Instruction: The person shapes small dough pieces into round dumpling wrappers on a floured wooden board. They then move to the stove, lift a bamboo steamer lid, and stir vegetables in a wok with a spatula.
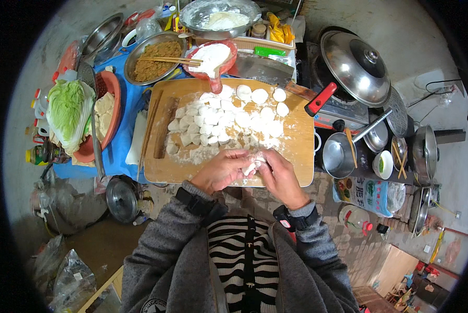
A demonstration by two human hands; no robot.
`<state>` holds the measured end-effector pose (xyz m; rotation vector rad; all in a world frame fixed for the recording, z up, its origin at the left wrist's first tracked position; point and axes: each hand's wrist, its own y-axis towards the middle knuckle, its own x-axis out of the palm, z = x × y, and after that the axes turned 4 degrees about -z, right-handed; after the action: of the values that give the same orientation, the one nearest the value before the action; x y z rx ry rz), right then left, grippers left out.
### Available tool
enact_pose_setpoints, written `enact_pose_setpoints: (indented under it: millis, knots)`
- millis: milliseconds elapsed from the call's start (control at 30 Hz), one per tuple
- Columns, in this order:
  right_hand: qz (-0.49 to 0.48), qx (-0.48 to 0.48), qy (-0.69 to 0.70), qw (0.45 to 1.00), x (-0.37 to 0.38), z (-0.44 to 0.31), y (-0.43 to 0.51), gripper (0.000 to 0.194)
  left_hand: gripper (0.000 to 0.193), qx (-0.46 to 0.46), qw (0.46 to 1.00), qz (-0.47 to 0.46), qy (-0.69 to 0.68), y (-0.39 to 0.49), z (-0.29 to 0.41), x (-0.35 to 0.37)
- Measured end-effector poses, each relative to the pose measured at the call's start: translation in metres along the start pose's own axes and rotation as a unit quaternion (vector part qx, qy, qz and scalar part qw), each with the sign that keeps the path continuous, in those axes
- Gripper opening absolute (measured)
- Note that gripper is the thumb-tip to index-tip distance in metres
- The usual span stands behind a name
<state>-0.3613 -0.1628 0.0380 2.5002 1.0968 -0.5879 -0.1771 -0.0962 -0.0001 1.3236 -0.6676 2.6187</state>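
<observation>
My left hand (226, 169) and my right hand (279, 177) meet over the near edge of a wooden board (300, 156). Between their fingertips is a small piece of white dough (250, 169), partly hidden by the fingers. Many floured dough lumps (193, 128) lie crowded on the board's middle. Flattened dough rounds (260, 96) lie towards its far right. Loose flour is scattered around them. A dark wooden rolling pin (166, 129) rests along the left side, beside a pair of long thin sticks (150, 129).
Beyond the board are a steel bowl of filling (155, 53), a red scoop of flour (214, 54) and a cleaver (259, 67). Left stands a red basin (117, 105) with a Chinese cabbage (67, 113). A lidded wok (355, 66) on a stove and a saucepan (337, 154) are right.
</observation>
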Motion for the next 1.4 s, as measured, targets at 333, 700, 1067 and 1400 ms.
enact_pose_setpoints:
  millis: [333,700,1067,1400]
  knots:
    - [0.128,0.199,0.06,0.97,-0.036,0.032,-0.027,0.014,0.02,0.025,0.988,0.062,0.138,0.004,0.005,0.031]
    - [0.123,0.209,0.18,0.953,-0.046,0.054,-0.013,0.019,0.021,0.107,0.95,0.202,0.212,0.088,-0.026,0.061]
    - [0.112,0.127,-0.126,0.977,-0.072,0.118,0.037,0.022,0.019,0.192,0.778,0.348,0.487,0.037,0.004,0.024]
    - [0.112,0.189,-0.131,0.967,-0.065,0.108,0.02,0.032,0.015,0.175,0.508,0.256,0.803,0.09,0.027,0.025]
